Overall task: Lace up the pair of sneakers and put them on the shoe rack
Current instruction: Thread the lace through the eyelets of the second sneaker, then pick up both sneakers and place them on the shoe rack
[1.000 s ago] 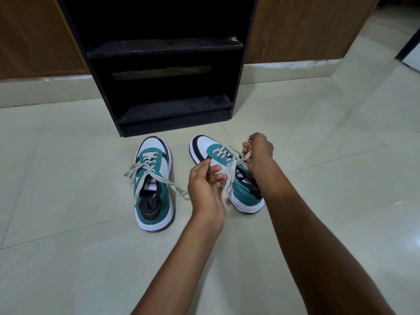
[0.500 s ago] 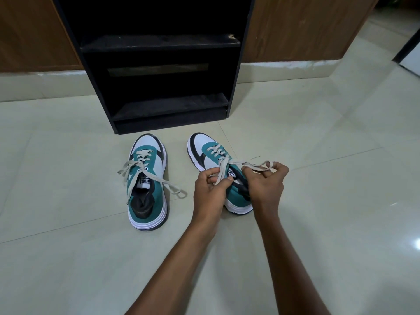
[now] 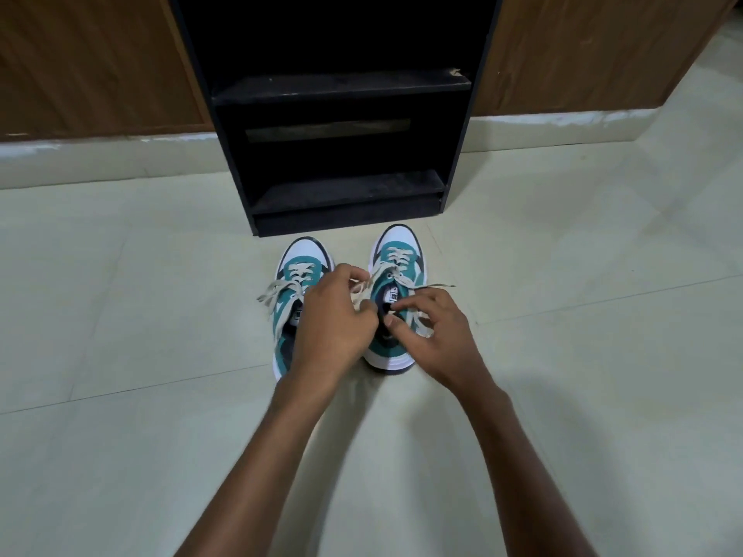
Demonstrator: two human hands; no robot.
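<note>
Two teal, white and black sneakers stand side by side on the floor, toes toward the rack. Over the right sneaker (image 3: 398,255), my left hand (image 3: 335,319) pinches one end of its beige lace (image 3: 364,293). My right hand (image 3: 434,335) hovers over the shoe's opening, fingers curled around the other lace end, which trails out to the right. The left sneaker (image 3: 299,261) has loose laces hanging off its left side; my left hand covers its heel. The black shoe rack (image 3: 341,190) stands right behind the shoes, its shelves bare.
Pale floor tiles (image 3: 140,315) spread on all sides of the shoes. Brown wooden panels (image 3: 88,62) with a pale skirting line the wall on both sides of the rack.
The view has swung so the rack and shoes sit centred. The right sneaker now stands straight beside the left one. Both hands moved up over its tongue, still working the lace.
</note>
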